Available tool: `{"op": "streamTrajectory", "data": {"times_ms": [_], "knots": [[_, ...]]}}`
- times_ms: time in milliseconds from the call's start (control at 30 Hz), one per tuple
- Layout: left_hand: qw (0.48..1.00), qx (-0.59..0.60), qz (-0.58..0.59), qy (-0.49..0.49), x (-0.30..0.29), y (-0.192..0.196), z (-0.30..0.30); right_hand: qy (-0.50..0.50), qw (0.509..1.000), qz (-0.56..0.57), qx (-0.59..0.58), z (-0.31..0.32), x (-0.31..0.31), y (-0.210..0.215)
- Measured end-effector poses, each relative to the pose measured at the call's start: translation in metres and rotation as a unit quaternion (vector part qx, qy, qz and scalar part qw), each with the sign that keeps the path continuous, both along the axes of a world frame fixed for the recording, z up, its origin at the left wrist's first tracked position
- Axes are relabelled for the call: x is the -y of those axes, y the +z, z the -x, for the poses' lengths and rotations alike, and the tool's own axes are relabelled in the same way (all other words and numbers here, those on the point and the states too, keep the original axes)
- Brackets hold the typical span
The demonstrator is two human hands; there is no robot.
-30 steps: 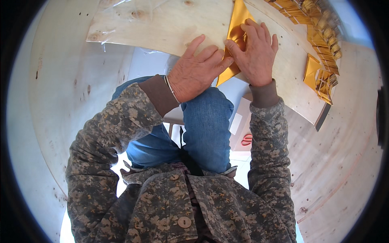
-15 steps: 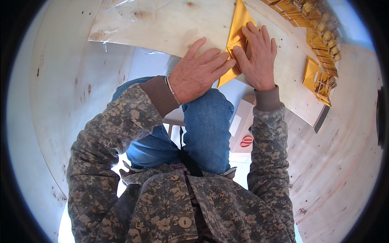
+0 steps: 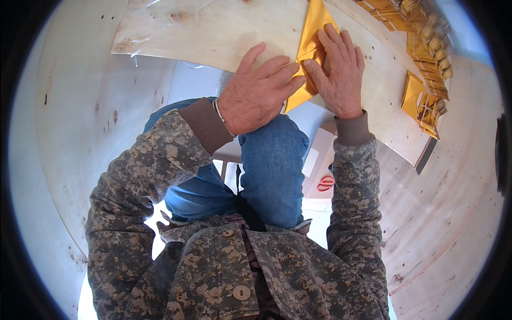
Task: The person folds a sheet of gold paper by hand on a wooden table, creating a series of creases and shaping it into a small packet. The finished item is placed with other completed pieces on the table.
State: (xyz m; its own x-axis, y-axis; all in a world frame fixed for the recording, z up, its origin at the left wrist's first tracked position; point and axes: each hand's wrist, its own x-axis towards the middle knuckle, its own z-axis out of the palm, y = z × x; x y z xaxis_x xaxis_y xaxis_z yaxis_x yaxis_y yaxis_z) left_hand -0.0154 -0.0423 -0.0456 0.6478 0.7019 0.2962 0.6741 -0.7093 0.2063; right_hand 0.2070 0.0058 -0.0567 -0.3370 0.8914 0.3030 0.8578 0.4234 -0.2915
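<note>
A sheet of golden-yellow paper [image 3: 317,21], folded to a long pointed shape, lies across the front edge of the wooden board, its near corner sticking out over the edge. My right hand [image 3: 341,74] rests flat on its right side with the fingers stretched out. My left hand [image 3: 258,90] is at the paper's left edge, fingers spread and tips touching or just over the fold. Part of the paper is hidden under my right hand.
The pale wooden board [image 3: 240,32] spans the top. At its right lie several folded golden pieces [image 3: 426,58] in a curved row, with a separate folded piece [image 3: 412,96] nearer me. Below, red-handled scissors [image 3: 325,183] lie by a cardboard box [image 3: 320,144]. Clear plastic film [image 3: 140,42] lies at the left.
My left hand has shifted slightly left and up, its fingertips drawing back a little from the right hand. My right hand stays on the paper almost unmoved.
</note>
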Motion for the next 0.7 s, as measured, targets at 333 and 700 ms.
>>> {"op": "streamTrajectory", "data": {"times_ms": [333, 700], "knots": [[1.000, -0.002, 0.018, -0.006, 0.0003, 0.0007, 0.0001, -0.008, 1.000, 0.004, 0.003, 0.0024, 0.0015, 0.0006], [0.999, -0.047, -0.005, 0.000, -0.0019, -0.0022, -0.0018, -0.011, 1.000, 0.006, 0.011, 0.0035, 0.0015, 0.0013]]}}
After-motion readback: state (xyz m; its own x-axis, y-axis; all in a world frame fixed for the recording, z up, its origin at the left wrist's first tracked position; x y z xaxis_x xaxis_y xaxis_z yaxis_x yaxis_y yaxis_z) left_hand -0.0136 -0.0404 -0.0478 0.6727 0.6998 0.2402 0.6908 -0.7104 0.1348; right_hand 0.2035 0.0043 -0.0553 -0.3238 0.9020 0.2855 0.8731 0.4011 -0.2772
